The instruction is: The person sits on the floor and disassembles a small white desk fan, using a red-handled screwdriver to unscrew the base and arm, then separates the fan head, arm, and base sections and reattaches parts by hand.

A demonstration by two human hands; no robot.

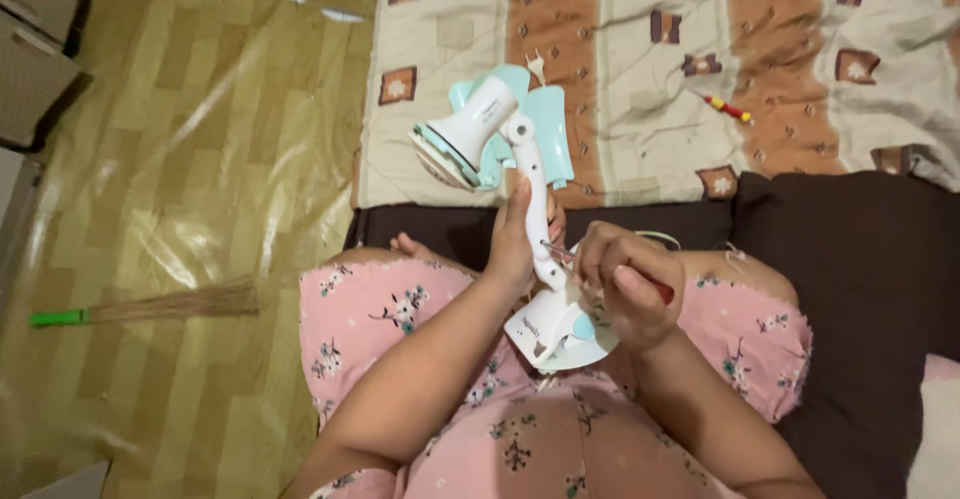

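The left hand point(515, 244) has its fingers wrapped tight round the white plastic stem of a small fan point(500, 149), which stands tilted over the lap. The right hand point(628, 289) is curled shut on a red-handled screwdriver point(560, 251), its metal tip seemingly touching the stem. The fan's smooth round base point(555, 334) rests on pink flowered cloth near the bed's point(620, 79) front edge.

One fan point(505, 174), two screwdrivers point(728, 109), one broom point(150, 306), two hands point(515, 239).
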